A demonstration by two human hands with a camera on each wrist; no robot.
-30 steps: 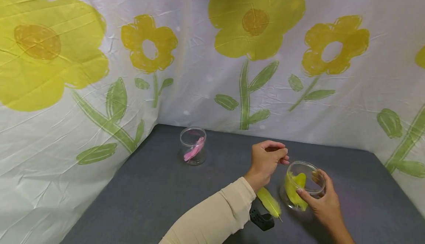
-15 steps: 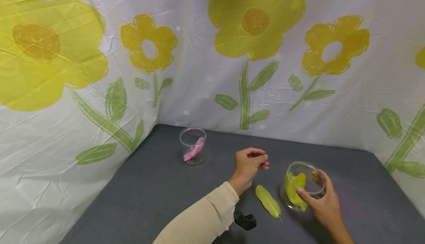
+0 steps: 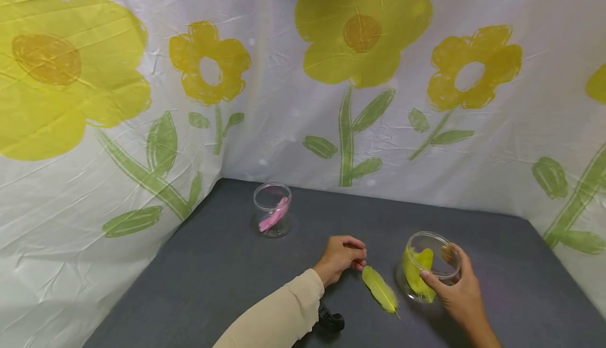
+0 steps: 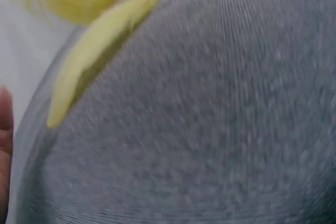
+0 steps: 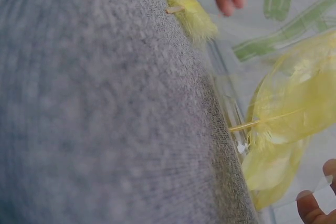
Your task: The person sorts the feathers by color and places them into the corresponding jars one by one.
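Note:
In the head view my right hand point(image 3: 456, 290) grips a clear jar point(image 3: 432, 238) by its right side, thumb at the front near the rim. Yellow feathers point(image 3: 418, 274) stand inside that jar, and they fill the right part of the right wrist view too. One loose yellow feather point(image 3: 380, 289) lies on the dark tabletop, left of the jar. My left hand point(image 3: 342, 257) hovers at the feather's far tip with loosely bent fingers and nothing visible in them. In the left wrist view the loose feather point(image 4: 94, 51) lies ahead of the hand.
A second clear jar point(image 3: 272, 193) with a pink feather point(image 3: 274, 215) inside stands at the back left of the grey table point(image 3: 189, 279). A black perforated strap point(image 3: 331, 320) shows beneath the left sleeve. A flower-printed cloth point(image 3: 279, 101) closes off the back and sides.
My left hand has moved left and down from beside the jar to the loose feather's tip, uncovering the feather. My right hand has kept its hold on the jar.

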